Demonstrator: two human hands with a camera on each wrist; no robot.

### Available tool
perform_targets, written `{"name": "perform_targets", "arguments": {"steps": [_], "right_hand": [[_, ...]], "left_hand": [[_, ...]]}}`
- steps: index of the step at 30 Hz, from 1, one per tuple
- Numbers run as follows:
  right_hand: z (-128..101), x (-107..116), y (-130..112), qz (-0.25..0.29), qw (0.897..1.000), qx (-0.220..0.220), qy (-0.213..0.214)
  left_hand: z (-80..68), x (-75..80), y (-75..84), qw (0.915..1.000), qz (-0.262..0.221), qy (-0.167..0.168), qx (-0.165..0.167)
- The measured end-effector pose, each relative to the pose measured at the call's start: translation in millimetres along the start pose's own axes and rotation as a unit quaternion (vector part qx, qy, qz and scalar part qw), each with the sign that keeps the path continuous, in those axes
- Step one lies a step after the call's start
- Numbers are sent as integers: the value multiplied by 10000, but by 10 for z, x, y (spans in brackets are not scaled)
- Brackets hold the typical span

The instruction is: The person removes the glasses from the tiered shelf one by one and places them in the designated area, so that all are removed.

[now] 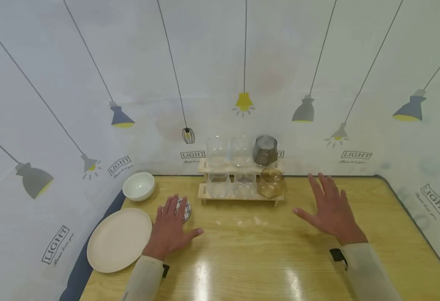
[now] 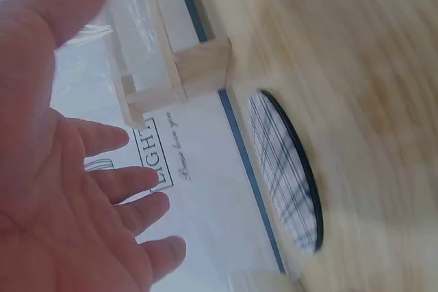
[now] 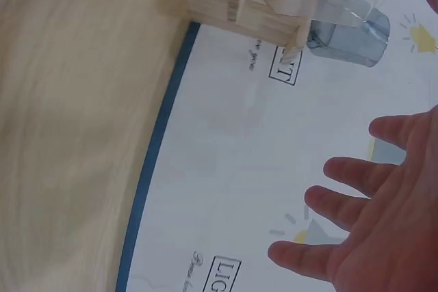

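My left hand (image 1: 171,232) is held over the table with its fingers spread, holding nothing. Beyond its fingers lies a round plaid coaster (image 1: 185,209), partly hidden by them in the head view; the left wrist view shows the coaster (image 2: 284,172) flat on the wood, apart from the hand. On the right, my right hand (image 1: 331,211) hovers with straight, spread fingers and nothing in it. Between and beyond the hands stands a two-tier wooden rack (image 1: 238,195). It carries several clear glasses, a smoky grey glass (image 1: 265,150) on top and an amber glass (image 1: 270,184) below.
A white bowl (image 1: 138,187) stands at the table's back left corner. In front of it lies a large cream oval plate (image 1: 119,240), just left of my left hand. A wall (image 1: 220,62) printed with lamps rises directly behind the rack.
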State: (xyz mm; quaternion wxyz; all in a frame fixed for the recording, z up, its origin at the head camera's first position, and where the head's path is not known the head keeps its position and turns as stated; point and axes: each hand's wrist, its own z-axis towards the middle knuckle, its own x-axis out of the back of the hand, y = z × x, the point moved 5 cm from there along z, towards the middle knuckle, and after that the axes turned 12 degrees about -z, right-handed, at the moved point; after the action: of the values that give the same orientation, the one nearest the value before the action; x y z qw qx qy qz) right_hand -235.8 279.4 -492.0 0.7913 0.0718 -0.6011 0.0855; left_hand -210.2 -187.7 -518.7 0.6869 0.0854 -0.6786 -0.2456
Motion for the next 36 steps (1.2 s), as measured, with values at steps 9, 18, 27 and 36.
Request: {"name": "perform_targets", "arguments": {"steps": [9, 18, 27, 36], "right_hand": [[388, 186, -162, 1625, 9863, -67, 269], [811, 196, -297, 2557, 9661, -278, 229], [1248, 189, -415, 3357, 9405, -506, 157], [1551, -42, -480, 3901, 9171, -751, -322]], "left_hand": [[229, -62, -7, 9936, -1117, 161, -43], [519, -150, -107, 9732, -2156, 732, -324], [831, -332, -104, 9284, -3680, 320, 396], [971, -468, -109, 9171, -3825, 422, 1043]]}}
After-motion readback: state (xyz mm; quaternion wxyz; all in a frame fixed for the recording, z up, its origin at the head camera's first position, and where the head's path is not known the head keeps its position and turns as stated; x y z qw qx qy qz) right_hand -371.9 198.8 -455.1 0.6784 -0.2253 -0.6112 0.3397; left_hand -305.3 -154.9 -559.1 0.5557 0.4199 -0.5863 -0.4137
